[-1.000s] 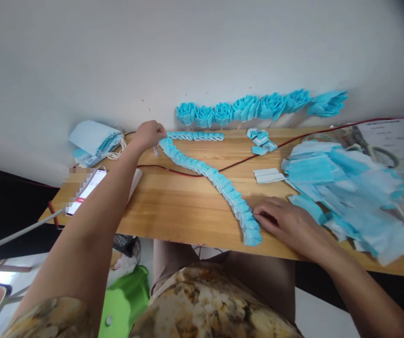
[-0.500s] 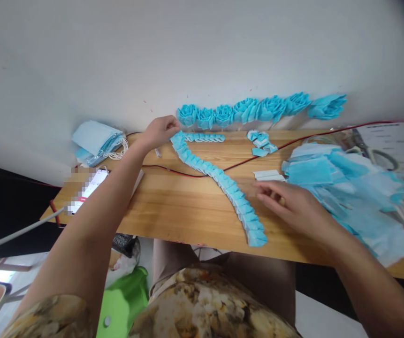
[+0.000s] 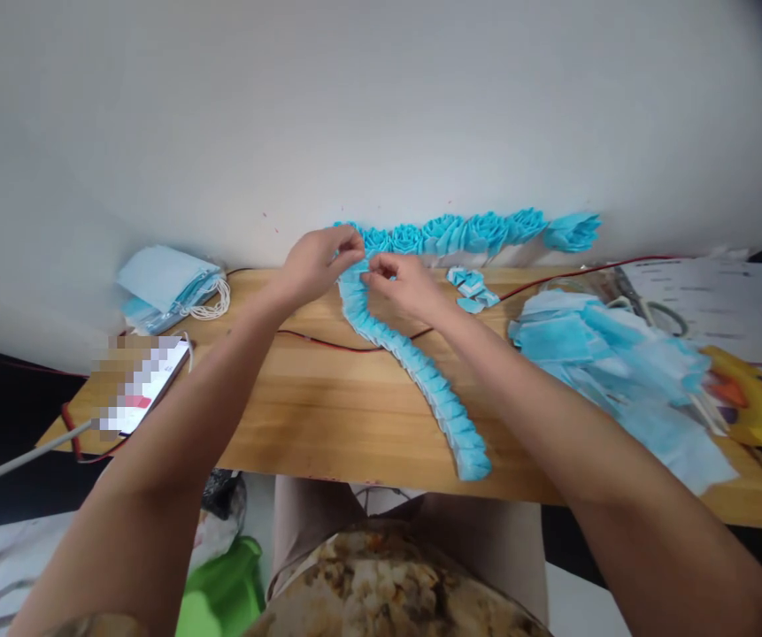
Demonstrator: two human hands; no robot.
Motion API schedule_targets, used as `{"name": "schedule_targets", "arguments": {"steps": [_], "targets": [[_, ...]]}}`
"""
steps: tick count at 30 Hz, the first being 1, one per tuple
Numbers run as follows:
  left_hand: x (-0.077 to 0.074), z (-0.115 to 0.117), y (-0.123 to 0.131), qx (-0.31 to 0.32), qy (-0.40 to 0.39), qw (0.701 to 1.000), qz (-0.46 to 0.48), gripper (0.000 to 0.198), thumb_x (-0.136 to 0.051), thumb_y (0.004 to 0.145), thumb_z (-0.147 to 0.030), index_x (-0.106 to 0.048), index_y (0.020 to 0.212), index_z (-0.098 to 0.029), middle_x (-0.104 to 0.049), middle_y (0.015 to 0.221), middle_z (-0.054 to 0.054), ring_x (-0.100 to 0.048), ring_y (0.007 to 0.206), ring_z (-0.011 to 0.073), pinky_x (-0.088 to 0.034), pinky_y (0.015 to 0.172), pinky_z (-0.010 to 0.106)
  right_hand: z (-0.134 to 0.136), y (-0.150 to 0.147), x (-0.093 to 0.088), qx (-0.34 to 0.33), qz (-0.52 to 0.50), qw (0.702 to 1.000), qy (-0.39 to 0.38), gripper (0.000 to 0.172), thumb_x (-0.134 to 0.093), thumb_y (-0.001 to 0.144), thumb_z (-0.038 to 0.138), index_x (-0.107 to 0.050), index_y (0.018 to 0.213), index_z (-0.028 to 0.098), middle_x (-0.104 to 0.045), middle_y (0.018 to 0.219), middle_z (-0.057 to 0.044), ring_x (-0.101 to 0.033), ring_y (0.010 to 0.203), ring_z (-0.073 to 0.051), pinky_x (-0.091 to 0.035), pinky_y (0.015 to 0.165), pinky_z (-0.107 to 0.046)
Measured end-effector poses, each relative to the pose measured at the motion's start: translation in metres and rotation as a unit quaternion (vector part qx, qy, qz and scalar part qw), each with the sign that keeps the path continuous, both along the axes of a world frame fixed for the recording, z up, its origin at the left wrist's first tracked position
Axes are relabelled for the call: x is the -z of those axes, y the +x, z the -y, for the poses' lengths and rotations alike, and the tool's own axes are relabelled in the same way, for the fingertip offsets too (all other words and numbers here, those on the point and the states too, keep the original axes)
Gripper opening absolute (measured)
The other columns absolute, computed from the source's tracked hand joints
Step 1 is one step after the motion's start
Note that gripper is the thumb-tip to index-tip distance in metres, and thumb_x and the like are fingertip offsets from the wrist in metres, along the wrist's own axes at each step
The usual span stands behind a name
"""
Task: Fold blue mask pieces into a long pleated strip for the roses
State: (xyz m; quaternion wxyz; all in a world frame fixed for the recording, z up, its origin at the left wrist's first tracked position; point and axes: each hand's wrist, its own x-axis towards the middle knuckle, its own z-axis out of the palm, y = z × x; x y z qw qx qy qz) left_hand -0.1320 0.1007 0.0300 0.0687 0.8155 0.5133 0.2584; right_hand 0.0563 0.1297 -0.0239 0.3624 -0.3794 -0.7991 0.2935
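A long strip of overlapping folded light-blue fabric pieces (image 3: 413, 367) curves across the wooden table from the back toward the front edge. At its far end my left hand (image 3: 320, 261) is closed, thumb and fingers pinched together. Close beside it, my right hand (image 3: 407, 285) is also pinched, its fingertips at the same end of the strip. A bit of light blue shows between the hands, but what each pinch holds cannot be made out. Behind them stands a row of blue fabric roses (image 3: 447, 232), partly covered by my left hand.
Folded blue pieces (image 3: 472, 287) lie right of my hands, before a pile of blue fabric sheets (image 3: 573, 332). A yellow tool (image 3: 752, 398) sits far right. Left are stacked masks (image 3: 168, 279) and a phone (image 3: 155, 380). A red-black cable (image 3: 327, 343) crosses the table.
My right hand has moved left and away from me to the strip's far end, beside my left hand. My left hand has shifted slightly right, and the camera view has moved a little.
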Motion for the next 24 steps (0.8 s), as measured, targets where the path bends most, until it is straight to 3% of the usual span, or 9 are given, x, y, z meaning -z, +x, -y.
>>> {"name": "schedule_targets", "arguments": {"steps": [4,8,12,17,21,24], "targets": [[0.009,-0.008,-0.024,-0.059,0.030,0.997,0.039,0.034,-0.044,0.097,-0.033,-0.064,0.120,-0.019,-0.071,0.120,0.008,-0.064,0.107,0.0219,-0.048,0.093,0.034,-0.012,0.026,-0.024,0.096,0.040,0.994,0.021,0.014,-0.062,0.085,0.029,-0.060,0.074,0.020,-0.059,0.071,0.000,-0.054,0.074,-0.017,-0.042,0.071,-0.031],[0.036,-0.015,-0.060,-0.124,-0.089,0.986,-0.066,0.031,-0.047,0.094,-0.034,-0.070,0.108,-0.019,-0.075,0.110,0.008,-0.066,0.099,0.0239,-0.048,0.087,0.033,-0.034,0.057,-0.045,0.196,0.090,0.976,0.017,0.015,-0.061,0.087,0.033,-0.064,0.080,0.021,-0.065,0.076,-0.004,-0.060,0.079,-0.022,-0.047,0.074,-0.034],[0.065,-0.021,-0.077,-0.115,-0.209,0.953,-0.184,0.024,-0.050,0.089,-0.033,-0.072,0.089,-0.023,-0.076,0.089,0.006,-0.067,0.085,0.0242,-0.046,0.077,0.031,-0.056,0.069,-0.041,0.216,0.133,0.967,0.000,0.012,-0.063,0.086,0.027,-0.068,0.082,0.016,-0.070,0.076,-0.009,-0.063,0.082,-0.024,-0.049,0.077,-0.037],[0.076,-0.027,-0.090,-0.153,-0.205,0.944,-0.210,0.020,-0.054,0.087,-0.031,-0.071,0.082,-0.022,-0.076,0.088,0.011,-0.068,0.091,0.0277,-0.047,0.083,0.033,-0.066,0.069,-0.029,0.237,0.182,0.954,-0.010,0.013,-0.064,0.085,0.026,-0.074,0.087,0.018,-0.075,0.087,-0.010,-0.068,0.085,-0.027,-0.052,0.077,-0.039],[0.071,-0.025,-0.082,-0.185,-0.177,0.931,-0.259,0.030,-0.047,0.093,-0.030,-0.074,0.093,-0.018,-0.076,0.104,0.016,-0.069,0.100,0.0318,-0.048,0.090,0.039,-0.065,0.065,-0.030,0.292,0.250,0.923,0.013,0.019,-0.064,0.086,0.028,-0.077,0.097,0.020,-0.078,0.098,-0.011,-0.070,0.097,-0.032,-0.053,0.085,-0.044],[0.075,-0.024,-0.045,-0.094,-0.089,0.961,-0.244,0.037,-0.039,0.099,-0.025,-0.074,0.107,-0.017,-0.074,0.120,0.016,-0.067,0.111,0.0312,-0.047,0.096,0.042,-0.063,0.064,-0.032,0.299,0.261,0.918,0.008,0.022,-0.062,0.088,0.029,-0.077,0.102,0.022,-0.078,0.094,-0.010,-0.071,0.097,-0.031,-0.054,0.086,-0.045]]}}
